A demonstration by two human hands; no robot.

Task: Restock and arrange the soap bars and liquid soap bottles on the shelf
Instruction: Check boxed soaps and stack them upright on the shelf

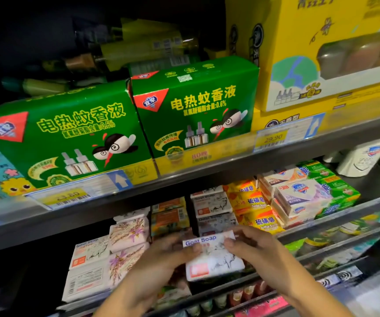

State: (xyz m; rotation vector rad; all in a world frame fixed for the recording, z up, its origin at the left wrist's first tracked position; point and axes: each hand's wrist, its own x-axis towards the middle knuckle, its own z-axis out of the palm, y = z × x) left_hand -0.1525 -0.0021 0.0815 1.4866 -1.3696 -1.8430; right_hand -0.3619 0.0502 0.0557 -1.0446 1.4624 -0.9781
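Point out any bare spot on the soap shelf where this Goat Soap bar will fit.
Only likely gap: the front slot beneath the held Goat Soap bar, between the floral soap stack and the yellow sulfur soaps. Both hands hide its floor. Elsewhere, packs sit tight.

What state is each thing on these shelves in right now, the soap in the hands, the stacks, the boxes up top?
Goat soap bar: held by both hands, front of shelf, label up.
Left hand: gripping the bar's left edge.
Right hand: gripping its right edge.
Goat soap stack: behind, stacked, upright.
Yellow sulfur soaps: stacked, tilted.
Floral soaps: stacked, leaning.
Green boxes: upper shelf, side by side, closed.
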